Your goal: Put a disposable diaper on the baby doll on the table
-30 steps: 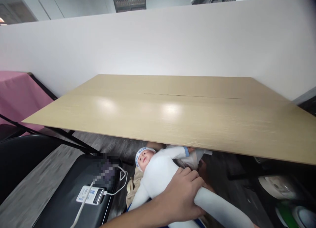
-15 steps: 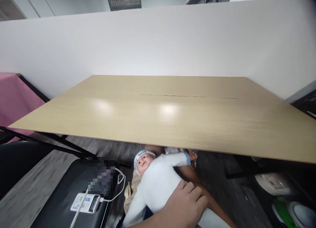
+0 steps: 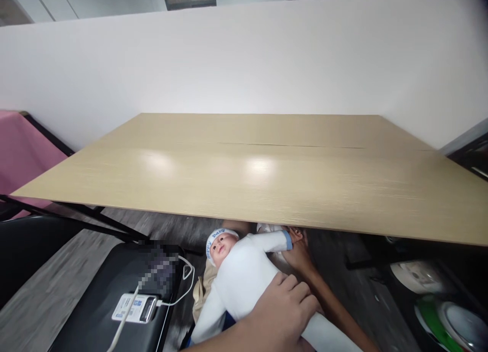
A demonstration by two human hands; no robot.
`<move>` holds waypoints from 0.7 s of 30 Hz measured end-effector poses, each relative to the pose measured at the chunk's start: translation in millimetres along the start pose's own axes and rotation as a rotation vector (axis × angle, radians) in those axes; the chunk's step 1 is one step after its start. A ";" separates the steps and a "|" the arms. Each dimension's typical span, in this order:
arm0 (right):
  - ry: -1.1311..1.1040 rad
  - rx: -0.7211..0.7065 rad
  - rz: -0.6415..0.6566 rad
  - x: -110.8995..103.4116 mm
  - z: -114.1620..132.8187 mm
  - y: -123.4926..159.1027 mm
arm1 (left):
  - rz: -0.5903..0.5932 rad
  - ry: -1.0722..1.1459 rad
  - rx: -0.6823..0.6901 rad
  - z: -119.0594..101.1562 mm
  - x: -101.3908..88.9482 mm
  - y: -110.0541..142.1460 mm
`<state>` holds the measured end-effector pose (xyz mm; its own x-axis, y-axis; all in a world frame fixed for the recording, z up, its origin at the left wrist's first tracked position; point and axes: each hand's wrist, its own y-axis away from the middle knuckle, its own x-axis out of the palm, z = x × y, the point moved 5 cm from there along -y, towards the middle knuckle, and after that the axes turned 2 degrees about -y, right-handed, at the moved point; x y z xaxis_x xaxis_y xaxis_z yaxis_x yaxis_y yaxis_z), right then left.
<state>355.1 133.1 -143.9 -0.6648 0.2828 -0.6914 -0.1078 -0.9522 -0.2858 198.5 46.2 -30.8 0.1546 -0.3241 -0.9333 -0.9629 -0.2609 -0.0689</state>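
Left hand [image 3: 284,301] is curled over an upper leg of the doll [image 3: 247,275]. Right hand [image 3: 299,255] now shows by its cuff, grip can't tell; looks like both hands work it. Doll barely shifted, under the desk's [image 3: 209,174] front edge, mid-span. White partition [image 3: 229,62] behind, pink cloth [image 3: 26,148] past left corner.

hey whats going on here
A person has a baby doll lying face up below the near edge of a wooden tabletop. Their left hand holds its leg. Their right hand is by the doll's blue cuff, partly hidden, so its grip is unclear. The doll wears a white cap.
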 end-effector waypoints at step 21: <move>0.257 -0.165 0.646 -14.9 110.5 -45.2 | -0.167 0.271 -0.055 -2.6 -51.2 23.5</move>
<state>288.2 159.2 -47.3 -0.3606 -0.2941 -0.8851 0.3754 -0.9145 0.1509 168.5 54.3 16.3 0.3698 -0.5011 -0.7824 -0.9070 -0.3775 -0.1869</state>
